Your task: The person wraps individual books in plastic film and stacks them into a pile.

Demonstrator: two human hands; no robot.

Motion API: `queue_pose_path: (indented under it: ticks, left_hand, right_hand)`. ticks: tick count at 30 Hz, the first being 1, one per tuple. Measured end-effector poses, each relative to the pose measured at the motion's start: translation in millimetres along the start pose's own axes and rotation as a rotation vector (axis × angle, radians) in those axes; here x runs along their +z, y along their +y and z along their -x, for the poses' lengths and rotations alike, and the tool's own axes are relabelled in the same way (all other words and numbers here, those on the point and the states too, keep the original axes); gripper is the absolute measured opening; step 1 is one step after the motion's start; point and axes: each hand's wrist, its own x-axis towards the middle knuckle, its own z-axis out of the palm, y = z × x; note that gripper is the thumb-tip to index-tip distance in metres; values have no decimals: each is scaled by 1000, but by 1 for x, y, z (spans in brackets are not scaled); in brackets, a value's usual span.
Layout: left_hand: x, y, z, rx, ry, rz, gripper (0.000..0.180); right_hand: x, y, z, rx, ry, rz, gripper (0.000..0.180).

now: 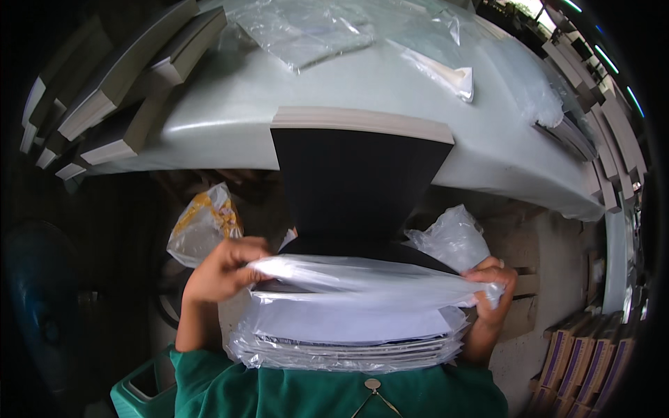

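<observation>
Hands, left (221,270) and right (492,285), each grip pinching clear bag (362,279) over black book (355,184); table (230,104) beyond holds stacked books (118,83).

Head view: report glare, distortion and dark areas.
Head view: fisheye bends the pale grey table edge into an arc; glare whitens the clear plastic bag stretched between left hand and right hand; left side and corners fall into deep shadow.

A book (355,184) juts off the near edge of the table (230,111) into a bag (355,279) stretched between the left hand (221,268) and right hand (493,287). Book stacks (118,83) lie far left, loose bags (306,28) far behind, boxes (585,359) near right.
</observation>
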Motion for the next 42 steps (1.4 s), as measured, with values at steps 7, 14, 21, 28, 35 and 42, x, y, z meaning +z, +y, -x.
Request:
queue_pose_path:
  ticks: [7,14,21,28,35,42]
  left_hand:
    - [-23,-203,-28,-500,125,591,18]
    - [8,-96,-26,-97,-289,-127,41]
    - [-8,-79,-7,-442,-166,585,26]
    - [-21,-226,-50,-546,-66,542,25]
    - [-19,-170,-31,-251,-330,-142,21]
    - [-14,-215,-47,-422,0,705,16]
  right_hand:
    - [12,187,59,1043,-62,-890,21]
    - [14,173,54,869,-132,-561,13]
    - [23,114,58,744,-84,-428,9]
    - [55,224,44,934,7,-498,17]
    - [52,206,34,917,120,-509,15]
    - [64,243,38,777,50,-308,10]
